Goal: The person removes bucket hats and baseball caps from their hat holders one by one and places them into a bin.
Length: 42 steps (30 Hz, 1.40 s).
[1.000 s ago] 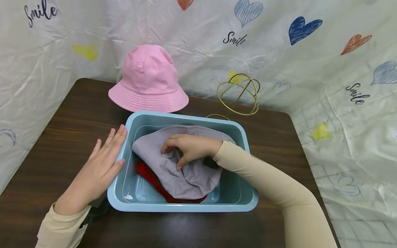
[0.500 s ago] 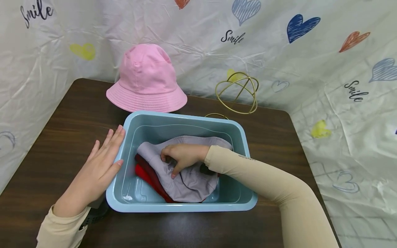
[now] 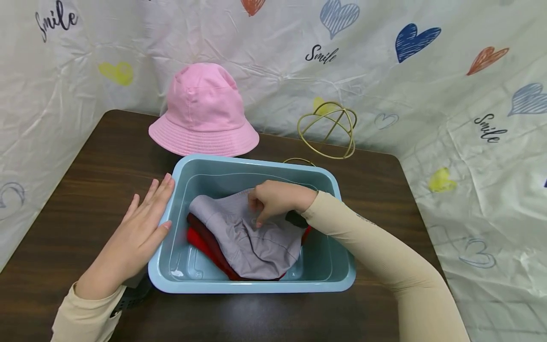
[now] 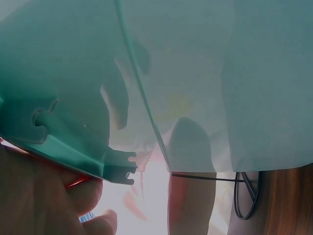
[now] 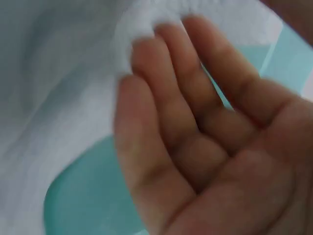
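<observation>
A light blue plastic basin (image 3: 252,287) stands on the table. Inside it a lavender-grey bucket hat (image 3: 265,259) lies crumpled over dark red cloth (image 3: 209,240), with brighter red cloth (image 3: 198,243) beneath. My right hand (image 3: 279,197) hovers over the grey hat's back part. In the right wrist view its fingers (image 5: 151,107) bend loosely with nothing between them, the pale cloth behind them. My left hand (image 3: 138,232) has its straight fingertips against the basin's left rim. The left wrist view shows the basin's outer wall (image 4: 186,88) close up.
Behind the basin a pink bucket hat (image 3: 205,104) sits on the brown wooden table (image 3: 98,161). To its right is a gold wire stand (image 3: 352,137), partly hidden by the basin. A white curtain printed with hearts (image 3: 273,61) surrounds the table.
The grey hat has gone lower and toward the basin's front, then settled. My right hand, which was at the hat, has moved up and to the right off it. The left hand stays put.
</observation>
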Available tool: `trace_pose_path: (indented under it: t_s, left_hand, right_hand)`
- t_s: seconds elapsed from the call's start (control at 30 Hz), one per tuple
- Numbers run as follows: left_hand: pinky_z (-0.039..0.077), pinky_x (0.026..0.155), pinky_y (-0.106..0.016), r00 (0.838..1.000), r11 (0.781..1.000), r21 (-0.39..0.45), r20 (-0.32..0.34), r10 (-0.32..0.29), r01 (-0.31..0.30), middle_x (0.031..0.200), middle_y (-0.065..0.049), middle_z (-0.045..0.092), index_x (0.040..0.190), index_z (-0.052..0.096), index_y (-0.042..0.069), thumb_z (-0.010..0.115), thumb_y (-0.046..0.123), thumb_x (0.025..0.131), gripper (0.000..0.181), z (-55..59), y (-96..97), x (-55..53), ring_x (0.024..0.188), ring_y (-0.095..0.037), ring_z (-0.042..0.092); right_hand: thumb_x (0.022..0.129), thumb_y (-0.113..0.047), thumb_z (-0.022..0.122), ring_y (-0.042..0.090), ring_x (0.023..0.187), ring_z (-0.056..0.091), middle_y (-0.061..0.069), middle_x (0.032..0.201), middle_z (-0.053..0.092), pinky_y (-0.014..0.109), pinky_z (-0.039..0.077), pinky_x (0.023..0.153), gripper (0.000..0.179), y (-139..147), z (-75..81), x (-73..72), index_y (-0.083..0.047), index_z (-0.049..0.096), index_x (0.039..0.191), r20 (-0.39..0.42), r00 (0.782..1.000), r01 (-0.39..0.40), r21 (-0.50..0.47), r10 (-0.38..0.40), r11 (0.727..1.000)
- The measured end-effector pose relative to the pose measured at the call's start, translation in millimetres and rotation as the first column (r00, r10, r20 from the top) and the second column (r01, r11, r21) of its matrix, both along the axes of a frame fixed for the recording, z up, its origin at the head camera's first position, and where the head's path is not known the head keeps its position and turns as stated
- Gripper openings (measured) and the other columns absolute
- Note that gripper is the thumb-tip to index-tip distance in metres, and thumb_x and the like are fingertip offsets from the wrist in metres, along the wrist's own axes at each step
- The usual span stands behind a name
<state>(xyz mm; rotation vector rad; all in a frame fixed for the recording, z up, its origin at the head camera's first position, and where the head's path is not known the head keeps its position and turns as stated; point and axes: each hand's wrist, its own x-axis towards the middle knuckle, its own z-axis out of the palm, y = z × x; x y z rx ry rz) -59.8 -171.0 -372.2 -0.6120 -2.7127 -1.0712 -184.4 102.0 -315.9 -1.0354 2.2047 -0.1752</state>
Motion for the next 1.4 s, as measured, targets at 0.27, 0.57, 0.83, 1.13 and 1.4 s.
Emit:
trace_pose_path:
  t_s: [0.27, 0.57, 0.83, 1.13, 1.4]
  left_hand:
    - [-0.002, 0.108, -0.062, 1.000, 1.000, -0.002, -0.005, -0.007, 0.007, 0.157, -0.008, 0.011, 0.153, 0.012, 0.014, 0.049, 0.016, 0.092, 0.071, -0.2, 0.7, -1.0, 0.143, -0.035, 0.006]
    - [-0.002, 0.108, -0.061, 1.000, 1.000, 0.002, 0.006, -0.006, 0.006, 0.157, -0.008, 0.011, 0.153, 0.011, 0.014, 0.048, 0.015, 0.092, 0.071, -1.0, 0.4, -0.4, 0.143, -0.033, 0.005]
    - [-0.002, 0.108, -0.061, 1.000, 1.000, -0.008, 0.002, -0.006, 0.006, 0.157, -0.007, 0.011, 0.153, 0.012, 0.014, 0.048, 0.014, 0.092, 0.071, -0.3, 0.0, -0.9, 0.143, -0.032, 0.005]
    - [-0.002, 0.108, -0.061, 1.000, 1.000, -0.008, 0.008, -0.008, 0.008, 0.157, -0.007, 0.011, 0.153, 0.012, 0.013, 0.049, 0.016, 0.092, 0.071, -1.8, 1.5, -1.0, 0.143, -0.033, 0.006]
    - [-0.003, 0.109, -0.060, 1.000, 1.000, 0.001, 0.012, -0.005, 0.005, 0.157, -0.006, 0.010, 0.153, 0.011, 0.014, 0.048, 0.016, 0.093, 0.071, -1.8, -0.3, -0.8, 0.143, -0.032, 0.005]
  right_hand:
    - [0.073, -0.014, 0.081, 0.007, 0.064, 0.054, -0.005, 0.070, 0.061, 0.021, 0.044, 0.058, 0.018, 32.8, 11.8, 5.2, -0.010, 0.064, 0.079, 0.081, 0.996, 0.040, 0.049, -0.044, 0.998]
    - [0.070, -0.009, 0.082, 0.009, 0.071, 0.052, -0.002, 0.076, 0.058, 0.021, 0.044, 0.062, 0.025, 36.6, -0.4, -1.1, -0.010, 0.063, 0.086, 0.149, 0.984, 0.072, 0.139, -0.093, 0.988]
    - [0.070, -0.011, 0.082, 0.009, 0.069, 0.051, -0.003, 0.075, 0.057, 0.021, 0.043, 0.062, 0.025, 32.5, -10.3, -4.0, -0.010, 0.062, 0.085, 0.152, 0.987, 0.026, 0.172, -0.053, 0.985]
    - [0.071, -0.016, 0.082, 0.008, 0.069, 0.051, -0.006, 0.074, 0.059, 0.021, 0.044, 0.062, 0.021, 30.0, -14.1, 0.2, -0.010, 0.064, 0.080, 0.080, 0.997, -0.006, 0.177, -0.008, 0.984]
    - [0.072, -0.016, 0.082, 0.007, 0.069, 0.052, -0.005, 0.072, 0.062, 0.021, 0.044, 0.061, 0.021, 30.8, -13.2, -2.8, -0.010, 0.064, 0.083, 0.116, 0.992, 0.025, 0.158, -0.044, 0.987]
